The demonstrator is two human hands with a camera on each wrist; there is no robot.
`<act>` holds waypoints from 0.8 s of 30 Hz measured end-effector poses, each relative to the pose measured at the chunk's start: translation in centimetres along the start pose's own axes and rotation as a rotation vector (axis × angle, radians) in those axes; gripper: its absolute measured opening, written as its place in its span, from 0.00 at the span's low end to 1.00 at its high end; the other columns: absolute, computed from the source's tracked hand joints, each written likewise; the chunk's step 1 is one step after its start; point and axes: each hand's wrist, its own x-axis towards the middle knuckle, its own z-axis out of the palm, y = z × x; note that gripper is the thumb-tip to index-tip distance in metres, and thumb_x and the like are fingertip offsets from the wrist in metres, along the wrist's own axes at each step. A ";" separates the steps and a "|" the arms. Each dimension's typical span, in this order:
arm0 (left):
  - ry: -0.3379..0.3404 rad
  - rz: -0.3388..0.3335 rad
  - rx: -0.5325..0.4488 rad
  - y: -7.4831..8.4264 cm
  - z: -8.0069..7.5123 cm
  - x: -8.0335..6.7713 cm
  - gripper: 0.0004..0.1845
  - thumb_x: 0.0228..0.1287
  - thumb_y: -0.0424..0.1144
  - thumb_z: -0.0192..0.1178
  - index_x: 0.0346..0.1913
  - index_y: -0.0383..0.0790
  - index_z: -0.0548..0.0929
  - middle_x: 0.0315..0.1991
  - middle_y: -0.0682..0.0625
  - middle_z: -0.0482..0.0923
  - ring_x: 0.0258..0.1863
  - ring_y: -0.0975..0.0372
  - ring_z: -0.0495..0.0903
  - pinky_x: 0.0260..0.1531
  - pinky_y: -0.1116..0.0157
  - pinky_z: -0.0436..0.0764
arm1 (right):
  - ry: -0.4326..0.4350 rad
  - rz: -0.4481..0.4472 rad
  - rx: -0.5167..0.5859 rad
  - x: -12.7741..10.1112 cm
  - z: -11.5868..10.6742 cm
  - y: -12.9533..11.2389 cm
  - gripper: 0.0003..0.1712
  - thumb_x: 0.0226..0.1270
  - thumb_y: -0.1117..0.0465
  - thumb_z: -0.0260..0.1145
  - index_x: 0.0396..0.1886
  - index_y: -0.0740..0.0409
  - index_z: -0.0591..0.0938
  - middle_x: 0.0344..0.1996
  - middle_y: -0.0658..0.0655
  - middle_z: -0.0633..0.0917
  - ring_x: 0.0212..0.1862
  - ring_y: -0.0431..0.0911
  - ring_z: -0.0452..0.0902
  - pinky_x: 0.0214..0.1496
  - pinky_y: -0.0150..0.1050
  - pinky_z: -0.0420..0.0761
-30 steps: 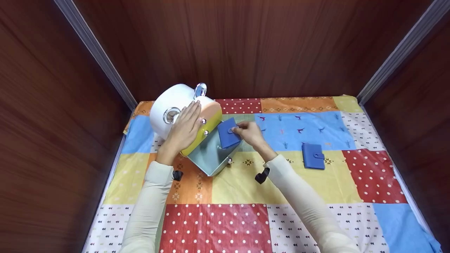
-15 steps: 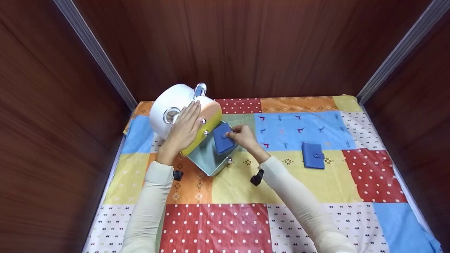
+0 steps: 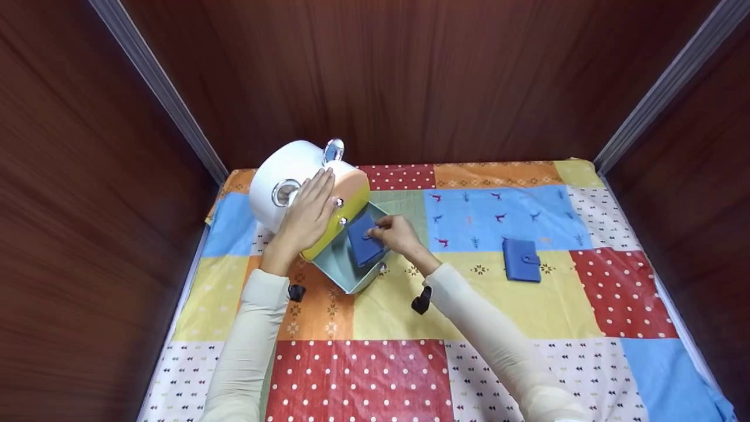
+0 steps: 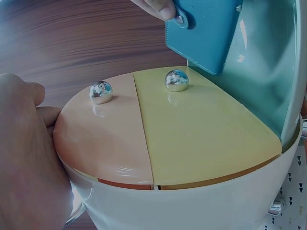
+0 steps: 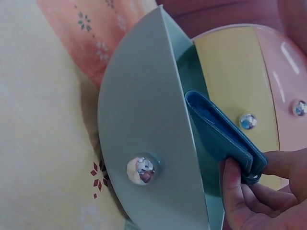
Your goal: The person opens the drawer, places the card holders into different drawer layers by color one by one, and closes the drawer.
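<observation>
Head view: a white round storage container (image 3: 281, 176) lies on its side on the table (image 3: 410, 310), which carries a patchwork cloth. The left hand (image 3: 304, 220) rests flat on the container's peach-and-yellow face, fingers straight, gripping nothing. From that face a grey-green drawer (image 3: 345, 266) stands pulled out toward the person. The right hand (image 3: 398, 234) pinches a blue wallet (image 3: 363, 240) at its snap tab, the wallet tilted and partly inside the drawer. A second blue wallet (image 3: 521, 259) lies flat on the cloth, well apart to the right of the container.

Left wrist view: the left hand (image 4: 24, 167) lies against the rim of the peach panel (image 4: 103, 139), beside the yellow panel (image 4: 206, 134); each panel bears a chrome knob (image 4: 176, 80). The blue wallet (image 4: 206, 33) hangs above the yellow panel, against the drawer's inner wall.

Right wrist view: the right hand (image 5: 259, 191) has thumb and fingers curled round the wallet's (image 5: 220, 129) folded end; the rest slants down into the drawer (image 5: 144, 120) behind its front plate.

Judgement: the wallet appears light, soft-covered and moderately stiff, with little risk of breakage. The smooth cover may slip; the closed snap edge, as now held, looks the soundest hold. The container probably rolls unless steadied.
</observation>
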 end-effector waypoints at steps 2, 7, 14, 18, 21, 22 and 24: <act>-0.003 -0.001 0.001 0.0 0.0 0.0 0.32 0.89 0.46 0.38 0.86 0.38 0.51 0.88 0.46 0.48 0.89 0.52 0.44 0.89 0.53 0.41 | 0.000 -0.010 -0.024 0.0 0.2 0.0 0.17 0.70 0.61 0.75 0.52 0.68 0.89 0.43 0.65 0.92 0.35 0.40 0.82 0.38 0.29 0.84; -0.004 0.002 0.003 -0.1 0.0 0.0 0.32 0.89 0.46 0.38 0.86 0.38 0.51 0.88 0.45 0.48 0.89 0.52 0.44 0.89 0.54 0.41 | -0.010 -0.031 -0.068 -0.1 0.8 -0.1 0.17 0.69 0.61 0.75 0.51 0.68 0.89 0.43 0.65 0.92 0.37 0.41 0.81 0.42 0.31 0.84; -0.012 -0.002 0.001 0.0 0.1 0.0 0.32 0.89 0.47 0.36 0.86 0.38 0.51 0.88 0.45 0.47 0.89 0.52 0.44 0.89 0.53 0.41 | -0.031 -0.036 -0.081 -0.3 1.4 -0.3 0.17 0.69 0.60 0.76 0.50 0.67 0.89 0.41 0.63 0.92 0.36 0.40 0.81 0.40 0.30 0.82; -0.009 -0.004 -0.002 -0.1 0.1 0.1 0.32 0.89 0.48 0.36 0.86 0.39 0.51 0.88 0.45 0.47 0.89 0.52 0.44 0.89 0.54 0.41 | -0.048 -0.047 -0.090 -0.4 1.7 -0.3 0.17 0.69 0.59 0.76 0.50 0.67 0.89 0.40 0.62 0.92 0.36 0.40 0.80 0.40 0.31 0.82; 0.006 0.006 -0.008 0.0 0.1 0.0 0.32 0.89 0.46 0.38 0.86 0.37 0.52 0.88 0.45 0.49 0.89 0.52 0.45 0.89 0.53 0.42 | -0.056 -0.068 -0.117 -0.4 1.9 -0.3 0.17 0.69 0.59 0.77 0.49 0.67 0.90 0.40 0.62 0.92 0.37 0.40 0.81 0.43 0.32 0.83; 0.012 0.010 -0.011 0.0 0.1 0.0 0.32 0.89 0.46 0.39 0.86 0.37 0.53 0.88 0.44 0.50 0.89 0.51 0.45 0.89 0.53 0.42 | -0.061 -0.074 -0.122 -0.4 2.0 -0.3 0.17 0.68 0.59 0.77 0.49 0.67 0.90 0.40 0.62 0.93 0.37 0.40 0.81 0.44 0.33 0.84; 0.022 0.018 -0.013 -0.1 0.1 0.0 0.32 0.88 0.45 0.40 0.85 0.36 0.54 0.87 0.44 0.51 0.88 0.51 0.46 0.89 0.53 0.43 | -0.078 -0.080 -0.129 -0.4 2.2 -0.2 0.16 0.69 0.60 0.76 0.50 0.66 0.90 0.41 0.62 0.93 0.39 0.40 0.82 0.46 0.35 0.85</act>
